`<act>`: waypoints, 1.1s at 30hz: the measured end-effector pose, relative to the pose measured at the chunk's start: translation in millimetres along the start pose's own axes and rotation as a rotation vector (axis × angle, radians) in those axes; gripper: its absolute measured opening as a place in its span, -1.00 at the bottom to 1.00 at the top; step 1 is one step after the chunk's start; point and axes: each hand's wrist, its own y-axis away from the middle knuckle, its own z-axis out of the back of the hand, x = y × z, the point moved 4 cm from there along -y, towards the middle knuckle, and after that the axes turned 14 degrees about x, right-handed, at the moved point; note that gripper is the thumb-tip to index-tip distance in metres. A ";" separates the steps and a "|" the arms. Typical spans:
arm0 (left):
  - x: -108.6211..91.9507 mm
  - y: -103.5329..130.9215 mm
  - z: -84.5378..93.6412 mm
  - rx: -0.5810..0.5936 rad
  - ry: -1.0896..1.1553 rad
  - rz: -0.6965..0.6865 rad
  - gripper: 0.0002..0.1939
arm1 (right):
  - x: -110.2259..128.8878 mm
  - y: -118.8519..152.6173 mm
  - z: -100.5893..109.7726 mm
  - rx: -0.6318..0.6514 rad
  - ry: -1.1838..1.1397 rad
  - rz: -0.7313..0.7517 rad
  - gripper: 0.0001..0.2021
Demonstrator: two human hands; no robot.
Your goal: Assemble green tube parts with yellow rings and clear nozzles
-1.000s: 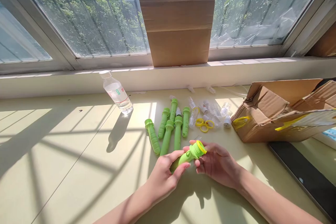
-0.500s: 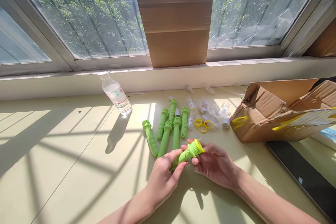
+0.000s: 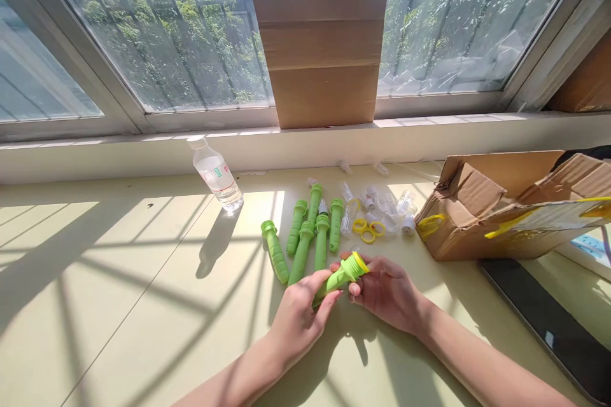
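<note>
A green ribbed plastic tube [image 3: 337, 281] lies slanted between my hands, with its threaded end up and to the right. My left hand [image 3: 305, 308] is closed around its lower part, thumb in front. At the threaded mouth sits a yellow ring [image 3: 360, 262]. My right hand [image 3: 389, 292] has its fingers curled about that upper end, one of them reaching behind the tube; its exact contact is partly hidden. Just beyond my hands, several similar green tubes [image 3: 301, 251] lie in a group. To their right are a few loose yellow rings [image 3: 367, 236] and clear plastic pieces [image 3: 382, 206].
A water bottle [image 3: 218, 178] stands at the back left. An open cardboard box [image 3: 496, 222] is on the right, with a black phone-like slab [image 3: 548, 324] in front of it. Behind the table runs a window ledge [image 3: 238, 156] with a cardboard panel [image 3: 327, 76] above.
The camera view has shifted slightly. Both hands keep nearly the same hold on the green tube, and the yellow ring now looks more evenly seated on its mouth.
</note>
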 end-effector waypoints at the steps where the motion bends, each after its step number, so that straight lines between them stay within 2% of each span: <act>1: 1.1 0.0 -0.3 -0.003 -0.015 -0.006 -0.72 | -0.1 -0.6 0.1 0.001 0.007 0.002 -0.70; 9: -1.5 -3.3 2.0 -0.034 -0.118 -0.028 -0.71 | -0.2 -3.9 2.6 -0.041 0.036 0.019 -0.73; 17: -0.2 -4.9 2.4 -0.041 -0.156 0.015 -0.68 | -2.1 -7.4 5.4 -0.034 0.048 0.066 -0.73; 22: -1.2 -5.1 2.0 -0.060 -0.141 0.044 -0.65 | -1.5 -11.7 2.0 -0.086 0.053 0.110 -0.78; 26: -11.9 -13.8 8.7 -0.008 -0.110 0.085 -0.63 | 2.7 -14.1 1.2 -0.133 0.039 0.160 -0.76; 29: -18.6 -23.6 11.3 0.107 -0.090 0.055 -0.75 | 5.0 -13.8 0.0 -0.115 0.038 0.167 -0.75; 33: -19.6 -28.1 12.4 0.104 -0.139 0.064 -0.86 | 7.0 -11.4 -1.6 -0.108 0.066 0.168 -0.73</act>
